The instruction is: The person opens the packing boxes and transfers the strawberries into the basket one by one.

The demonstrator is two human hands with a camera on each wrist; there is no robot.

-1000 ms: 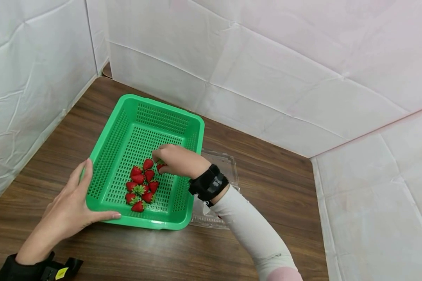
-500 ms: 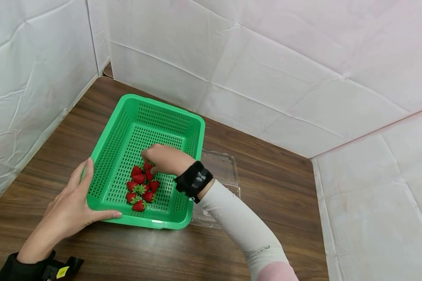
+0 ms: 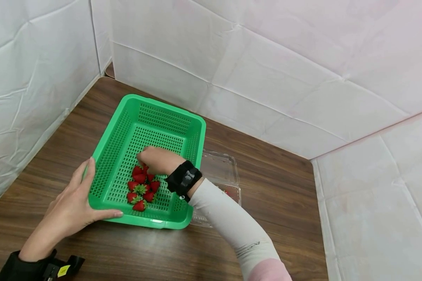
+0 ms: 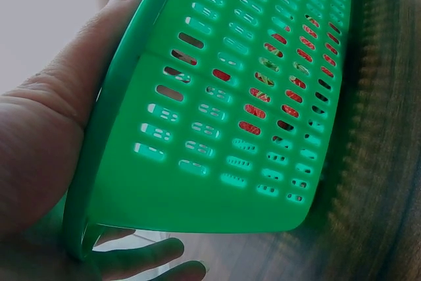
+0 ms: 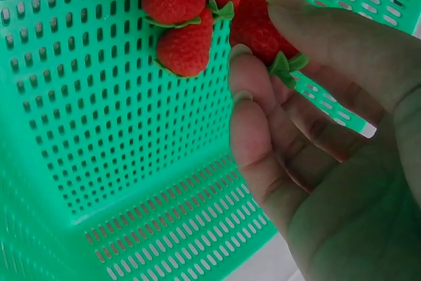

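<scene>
Green basket (image 3: 183, 212) on the wooden table (image 3: 267, 175), braced at its near-left corner by the left hand (image 3: 74, 208): fingers straight along the wall, thumb flat against the front, nothing pinched. Best kept pressed there, to stop sliding. Clear tray (image 3: 221, 168) just beyond the right wrist, partly hidden. Cluster of strawberries (image 3: 140, 189) under and nearer than the right hand (image 3: 158, 160). One strawberry (image 5: 260, 27) pinched between thumb and fingertips (image 5: 247, 70), touching its neighbours. Light squeeze advisable; probably bruises easily.
</scene>
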